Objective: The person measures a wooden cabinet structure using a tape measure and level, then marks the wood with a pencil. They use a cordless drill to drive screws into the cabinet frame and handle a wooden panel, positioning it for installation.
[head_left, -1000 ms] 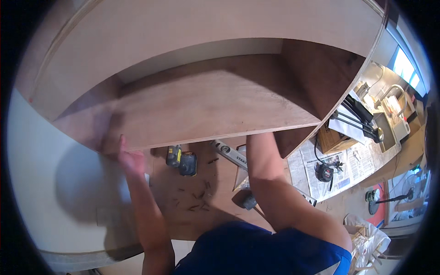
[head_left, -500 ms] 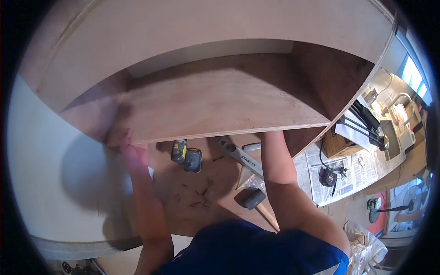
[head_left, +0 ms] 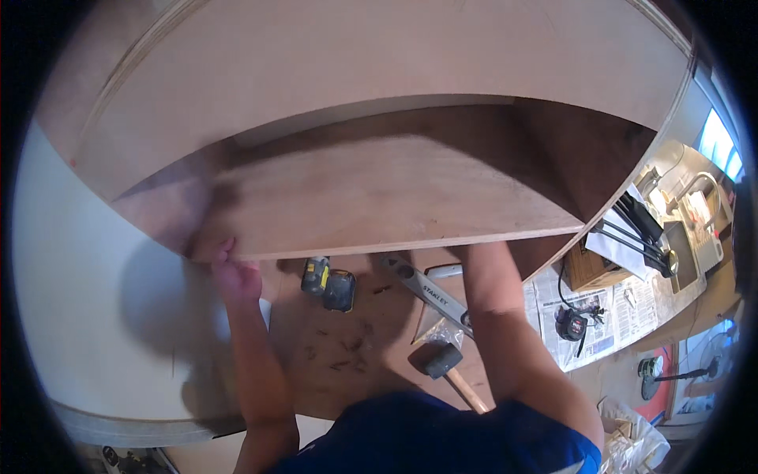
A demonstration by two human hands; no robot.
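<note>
A wooden shelf board (head_left: 395, 186) spans the inside of a plywood cabinet, level across its width. My left hand (head_left: 240, 276) grips the front edge near its left end, with a thumb or finger showing over the top and the rest at or below the edge. Beneath the board's right part reaches my right arm (head_left: 505, 324); that hand is hidden under the board. Below the shelf lie a cordless power tool (head_left: 328, 284) with a black and yellow body, a grey spirit level (head_left: 433, 295) and a black-headed mallet (head_left: 444, 360) with a wooden handle.
A plywood panel (head_left: 395, 47) arches above the shelf opening. Dark scraps (head_left: 343, 359) are scattered on the surface below. At right, newspaper (head_left: 608, 316) covers a counter holding a cardboard box (head_left: 592, 267), a black corded item (head_left: 570, 322) and a sink (head_left: 681, 251).
The whole view has shifted slightly, so the things appear lower and further right. My left hand stays on the shelf's edge and my right arm remains underneath.
</note>
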